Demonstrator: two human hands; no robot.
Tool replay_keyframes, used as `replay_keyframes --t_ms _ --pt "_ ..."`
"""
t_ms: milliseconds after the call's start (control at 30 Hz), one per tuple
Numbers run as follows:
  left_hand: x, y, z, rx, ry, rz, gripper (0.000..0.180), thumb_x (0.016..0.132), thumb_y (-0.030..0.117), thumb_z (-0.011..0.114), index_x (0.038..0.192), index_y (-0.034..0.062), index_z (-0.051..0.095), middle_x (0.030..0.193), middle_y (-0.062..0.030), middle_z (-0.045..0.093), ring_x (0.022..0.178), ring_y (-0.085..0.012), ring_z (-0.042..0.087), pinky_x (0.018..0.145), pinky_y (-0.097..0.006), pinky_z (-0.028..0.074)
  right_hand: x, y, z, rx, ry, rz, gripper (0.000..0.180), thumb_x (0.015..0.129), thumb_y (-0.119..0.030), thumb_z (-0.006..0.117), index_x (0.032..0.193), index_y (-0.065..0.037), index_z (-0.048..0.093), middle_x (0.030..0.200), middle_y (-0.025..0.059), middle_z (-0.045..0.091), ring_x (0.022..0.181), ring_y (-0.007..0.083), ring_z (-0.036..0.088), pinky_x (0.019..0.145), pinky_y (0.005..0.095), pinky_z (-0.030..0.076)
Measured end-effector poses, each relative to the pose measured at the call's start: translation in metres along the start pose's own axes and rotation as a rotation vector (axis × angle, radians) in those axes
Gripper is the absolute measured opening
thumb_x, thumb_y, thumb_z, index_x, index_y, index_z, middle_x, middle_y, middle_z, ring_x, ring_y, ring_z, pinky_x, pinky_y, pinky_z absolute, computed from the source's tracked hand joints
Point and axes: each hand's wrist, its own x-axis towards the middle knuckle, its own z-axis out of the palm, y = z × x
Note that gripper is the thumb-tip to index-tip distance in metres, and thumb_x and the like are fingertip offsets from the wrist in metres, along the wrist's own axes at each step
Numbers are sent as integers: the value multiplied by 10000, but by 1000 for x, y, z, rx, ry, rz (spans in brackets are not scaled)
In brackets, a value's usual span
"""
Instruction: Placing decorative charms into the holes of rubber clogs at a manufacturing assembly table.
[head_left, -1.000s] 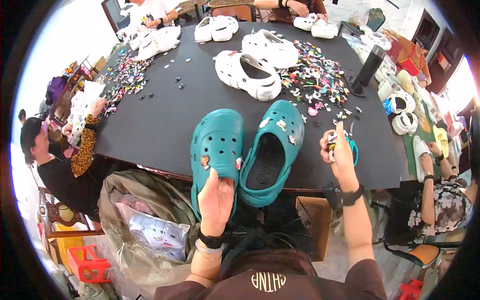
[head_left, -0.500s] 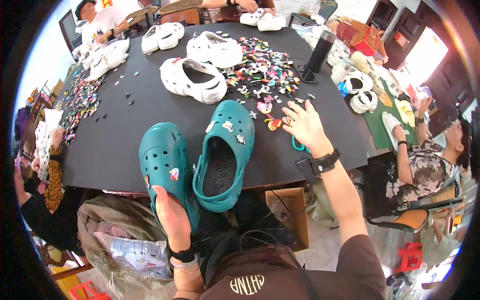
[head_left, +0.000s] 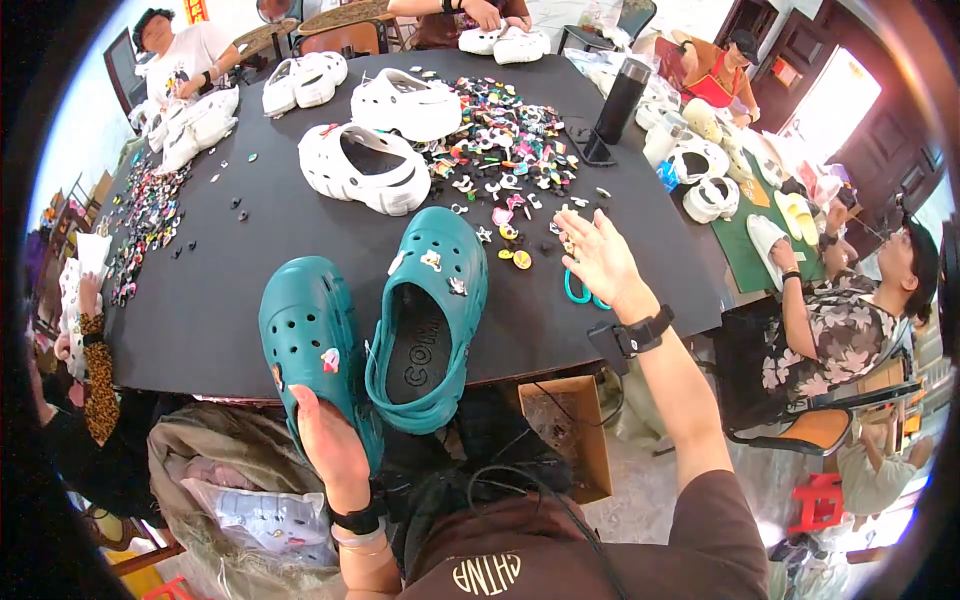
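Note:
My left hand (head_left: 332,440) grips the heel end of a teal clog (head_left: 306,320), thumb along its near side; its other fingers are hidden beneath. A small pink-and-white charm (head_left: 331,359) sits on that clog. Beside it, toe pointing away, lies the matching teal clog (head_left: 446,250), with several charms in its holes and a dark insole. My right hand (head_left: 600,262) is open above the table, holding nothing, palm turned partly up. Teal loop handles (head_left: 572,290), like those of scissors, lie partly behind that wrist. Near its fingertips are a round yellow charm (head_left: 522,260) and a pink charm (head_left: 502,217).
A heap of small colourful charms (head_left: 510,130) spreads across the black table (head_left: 220,300). White clogs (head_left: 365,170) stand left of it, a black bottle (head_left: 622,100) and phone (head_left: 597,150) right. A cardboard box (head_left: 590,440) is below the table edge. Other people work around.
My right hand's fingers have drawn closer together, and the yellow charm now lies apart near them. The view has shifted slightly; my left hand keeps its hold on the clog.

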Motion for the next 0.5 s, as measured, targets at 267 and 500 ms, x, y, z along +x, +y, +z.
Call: replay_keyframes --t_ms 267,500 --pt "0 0 -5 -13 -17 -35 583 921 369 460 1365 42 271 1359 -90 353 1233 -214 347 1036 -348 247 -4 2 8 -136 -66 -21 554 943 -435 236 1353 -80 351 1441 44 283 1362 177 96 1079 412 -59" --pt "-2 1 0 -56 8 -12 529 943 332 425 1353 22 303 1376 -62 349 1252 -186 324 1059 -326 202 -6 7 3 -249 -76 -71 462 875 -155 423 1319 -35 386 1376 68 380 1319 203 236 1089 375 100"
